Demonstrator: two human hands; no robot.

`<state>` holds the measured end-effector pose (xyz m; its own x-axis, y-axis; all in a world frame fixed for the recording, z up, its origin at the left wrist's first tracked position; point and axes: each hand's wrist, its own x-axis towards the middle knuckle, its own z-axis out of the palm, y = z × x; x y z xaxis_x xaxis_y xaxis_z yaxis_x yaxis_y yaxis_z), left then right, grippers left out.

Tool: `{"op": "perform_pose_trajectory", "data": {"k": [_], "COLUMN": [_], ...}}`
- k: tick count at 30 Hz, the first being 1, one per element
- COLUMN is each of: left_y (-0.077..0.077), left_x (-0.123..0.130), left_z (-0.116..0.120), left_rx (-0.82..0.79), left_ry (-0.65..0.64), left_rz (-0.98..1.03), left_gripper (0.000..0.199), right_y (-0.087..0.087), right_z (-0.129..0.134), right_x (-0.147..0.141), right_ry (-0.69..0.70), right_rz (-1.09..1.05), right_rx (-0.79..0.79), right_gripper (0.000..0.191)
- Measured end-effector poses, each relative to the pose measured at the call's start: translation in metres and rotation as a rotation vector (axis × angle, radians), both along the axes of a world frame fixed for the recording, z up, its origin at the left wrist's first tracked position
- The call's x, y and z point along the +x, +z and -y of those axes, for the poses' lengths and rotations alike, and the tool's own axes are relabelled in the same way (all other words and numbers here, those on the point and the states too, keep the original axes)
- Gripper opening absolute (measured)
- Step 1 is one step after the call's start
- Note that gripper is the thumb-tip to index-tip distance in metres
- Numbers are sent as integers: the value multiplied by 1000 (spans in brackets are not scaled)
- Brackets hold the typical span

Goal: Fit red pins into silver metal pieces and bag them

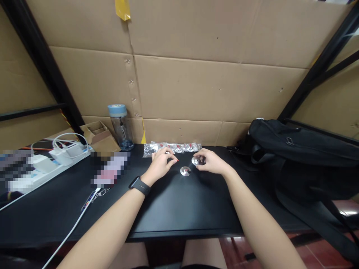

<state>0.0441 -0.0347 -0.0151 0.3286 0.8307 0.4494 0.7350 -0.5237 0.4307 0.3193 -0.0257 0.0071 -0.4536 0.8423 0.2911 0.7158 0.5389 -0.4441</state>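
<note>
Left hand [162,163]: fingers curled, touching the plastic packet strip [171,148] at its 12 o'clock.
Right hand [211,161]: pinching a silver disc [195,161].
Second silver disc [185,171]: loose on the black table [179,209], between both hands.

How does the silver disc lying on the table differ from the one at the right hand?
The disc on the table lies flat, free of both hands; the other disc is pinched in the right hand and partly covered by its fingers. The free disc sits nearer the camera, right of the left hand. Both are small, round and shiny.
</note>
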Motion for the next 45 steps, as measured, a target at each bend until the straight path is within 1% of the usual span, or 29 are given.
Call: {"op": "perform_pose_trajectory", "data": {"k": [3, 5, 8, 11, 16, 22, 27, 31, 32, 33, 36, 37, 42, 45], "left_y": [2, 4, 4, 4, 5, 9, 10, 13, 14, 15, 15, 15, 15, 18], "left_x": [3, 5, 8, 11, 11, 11, 13, 14, 14, 14, 14, 14, 15, 15], "left_z": [3, 5, 7, 7, 9, 14, 20, 23, 23, 23, 23, 23, 23, 24], "left_rx": [9, 21, 44, 67, 99, 191, 300, 351, 356, 359, 354, 347, 310, 281], "left_ry": [2, -4, -28, -50, -41, -15, 0, 9, 11, 12, 13, 12, 0, -11], "left_rz": [56, 97, 158, 210, 181, 96, -16, -60, -65, -70, -62, -49, 34, 70], "left_gripper": [17, 16, 13, 10, 8, 9, 11, 13, 12, 12, 9, 8, 5, 5], "right_y": [4, 2, -5, -14, -18, -18, -21, -22, -21, -20, -18, -18, -20, -20], "right_z": [8, 13, 17, 17, 17, 17, 17, 15, 14, 14, 14, 14, 15, 15], "right_x": [-17, -31, -50, -61, -63, -63, -67, -65, -63, -62, -59, -58, -59, -57], "right_ry": [68, 110, 163, 198, 185, 170, 173, 169, 175, 181, 178, 178, 225, 198], "right_rz": [-205, -326, -443, -497, -518, -507, -620, -727, -734, -727, -655, -638, -639, -556], "right_rx": [21, 26, 38, 59, 46, 11, -114, -261, -292, -316, -356, -360, -360, -310], "right_gripper": [45, 46, 50, 50, 51, 50, 53, 62, 62, 57, 33, 30, 28, 22]}}
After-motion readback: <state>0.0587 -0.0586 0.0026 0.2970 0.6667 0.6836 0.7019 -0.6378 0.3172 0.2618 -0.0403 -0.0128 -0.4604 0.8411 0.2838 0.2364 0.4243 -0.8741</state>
